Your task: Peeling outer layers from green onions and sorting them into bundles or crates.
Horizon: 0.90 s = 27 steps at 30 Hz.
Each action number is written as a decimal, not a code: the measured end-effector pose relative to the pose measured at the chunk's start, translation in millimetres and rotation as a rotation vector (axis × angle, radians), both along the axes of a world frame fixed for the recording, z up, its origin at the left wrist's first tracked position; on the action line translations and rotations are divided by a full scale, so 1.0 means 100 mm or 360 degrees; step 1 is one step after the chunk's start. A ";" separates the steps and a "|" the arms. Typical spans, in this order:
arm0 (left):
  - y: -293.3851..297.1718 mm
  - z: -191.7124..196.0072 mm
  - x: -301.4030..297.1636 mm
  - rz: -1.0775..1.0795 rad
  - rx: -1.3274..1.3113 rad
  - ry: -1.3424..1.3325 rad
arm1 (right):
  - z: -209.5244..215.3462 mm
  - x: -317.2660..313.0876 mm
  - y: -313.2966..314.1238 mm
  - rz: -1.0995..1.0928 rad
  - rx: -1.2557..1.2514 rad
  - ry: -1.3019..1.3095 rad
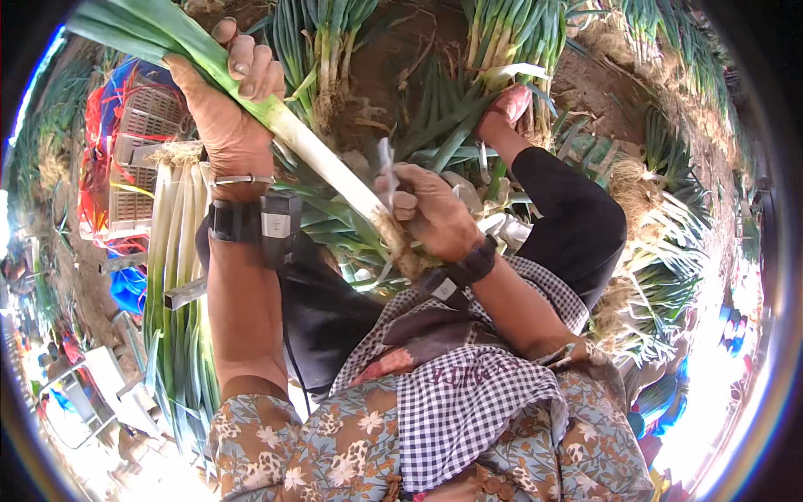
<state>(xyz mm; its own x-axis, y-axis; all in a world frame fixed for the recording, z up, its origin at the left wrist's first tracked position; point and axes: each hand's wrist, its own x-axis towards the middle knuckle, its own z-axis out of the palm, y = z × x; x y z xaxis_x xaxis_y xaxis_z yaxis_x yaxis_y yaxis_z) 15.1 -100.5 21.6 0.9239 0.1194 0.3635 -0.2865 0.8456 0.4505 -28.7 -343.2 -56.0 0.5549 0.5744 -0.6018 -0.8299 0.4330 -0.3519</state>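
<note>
A long leek [314,155] slants across in front of me, its green leaves at the upper left and its roots [408,261] toward my lap. My left hand [226,113] is closed around its green upper part. Beside the white lower end, my right hand [435,213] is curled, its fingers bent in. From these fingers sticks up a thin, pale, blurred strip [386,163]; whether it is a peeled skin or a small blade I cannot make out. Loose green leaves [335,226] lie beneath the leek.
Bundled leeks [177,284] stand root end up beside my left arm, near a pale plastic crate [142,155] with red cords. More bundles [519,38] stand ahead. Heaped leeks with shaggy roots [640,201] lie at right. A checkered apron [468,410] covers my lap.
</note>
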 end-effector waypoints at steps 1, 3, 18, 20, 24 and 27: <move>-0.02 -0.01 0.03 -0.0064 -0.0037 -0.0063 | -0.04 0.02 -0.14 0.0040 0.0297 -0.0090; -0.05 0.00 0.00 -0.0125 -0.0122 -0.0116 | -0.01 0.13 -0.23 -0.0023 0.0189 -0.0339; -0.43 -0.02 -0.02 0.0352 0.0419 0.0364 | 0.73 0.37 0.30 0.0665 -0.1712 -0.3358; -0.36 -0.02 -0.03 0.0356 0.0438 0.0360 | 0.66 0.28 0.17 0.0970 -0.1502 -0.3339; -0.16 -0.02 0.01 0.0484 0.0562 0.0362 | 0.12 0.15 -0.37 0.1264 -0.1368 -0.3165; -0.09 0.01 0.04 0.0448 0.0456 0.0291 | -0.45 0.07 -0.85 0.1797 -0.1631 -0.3057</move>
